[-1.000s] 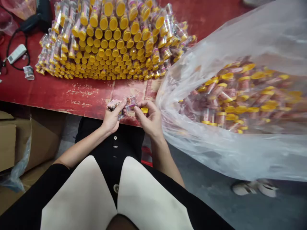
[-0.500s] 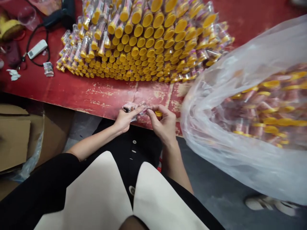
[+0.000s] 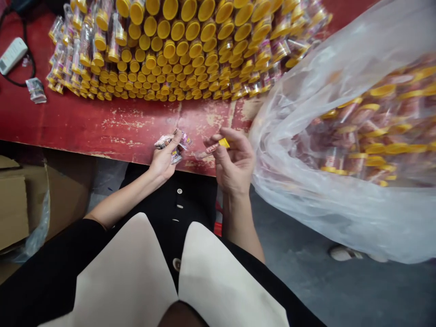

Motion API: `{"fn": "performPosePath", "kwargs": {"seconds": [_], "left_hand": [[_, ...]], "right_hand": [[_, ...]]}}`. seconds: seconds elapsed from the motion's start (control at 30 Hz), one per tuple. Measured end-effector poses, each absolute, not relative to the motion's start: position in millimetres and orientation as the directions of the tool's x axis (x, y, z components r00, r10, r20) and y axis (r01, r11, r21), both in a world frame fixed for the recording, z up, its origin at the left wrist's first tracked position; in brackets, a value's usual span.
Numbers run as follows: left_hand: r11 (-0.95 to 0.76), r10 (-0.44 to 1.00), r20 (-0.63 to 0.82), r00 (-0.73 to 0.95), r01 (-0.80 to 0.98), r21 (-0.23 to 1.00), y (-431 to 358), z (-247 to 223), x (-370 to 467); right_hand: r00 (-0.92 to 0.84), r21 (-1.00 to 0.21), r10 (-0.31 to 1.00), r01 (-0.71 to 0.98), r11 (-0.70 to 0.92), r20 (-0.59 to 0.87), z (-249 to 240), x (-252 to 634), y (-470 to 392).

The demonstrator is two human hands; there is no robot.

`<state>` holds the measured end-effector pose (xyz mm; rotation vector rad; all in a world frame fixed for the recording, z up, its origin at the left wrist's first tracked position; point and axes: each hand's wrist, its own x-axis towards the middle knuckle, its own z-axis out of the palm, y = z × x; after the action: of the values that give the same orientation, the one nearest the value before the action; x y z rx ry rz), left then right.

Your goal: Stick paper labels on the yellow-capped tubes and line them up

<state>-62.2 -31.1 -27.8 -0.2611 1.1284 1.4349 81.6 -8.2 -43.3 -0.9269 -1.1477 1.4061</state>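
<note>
My left hand [image 3: 164, 159] is closed around a small bunch of printed plastic wrappers [image 3: 176, 156], just above the front edge of the red table [image 3: 126, 122]. Between the thumb and fingers of my right hand [image 3: 235, 161] is a slim clear tube with a yellow cap [image 3: 223, 143]. Something pinkish shows inside this tube, which lies tilted with its cap toward the palm. Beyond both hands, a large stack of similar capped tubes [image 3: 177, 54] lies on the table, caps facing me.
A big translucent plastic bag [image 3: 282, 136] at the right holds many yellow-capped tubes. Toward the left of the table lie a white remote-like device [image 3: 12, 55], a black cable [image 3: 30, 68] and a small printed packet [image 3: 36, 90]. Below stands a cardboard box [image 3: 68, 190].
My hands have drawn apart, the right one away from the wrappers. The capped tube now shows clearly in my right fingers. The whole view has shifted somewhat.
</note>
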Motion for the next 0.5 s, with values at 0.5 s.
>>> {"fn": "performPosePath", "kwargs": {"seconds": [0.5], "left_hand": [[0.252,0.682,-0.712,-0.166,-0.861,0.442,-34.1,-28.8,-40.1]], "right_hand": [[-0.119,-0.959,0.968,-0.157,-0.236,-0.219,-55.6,81.2,-23.0]]}}
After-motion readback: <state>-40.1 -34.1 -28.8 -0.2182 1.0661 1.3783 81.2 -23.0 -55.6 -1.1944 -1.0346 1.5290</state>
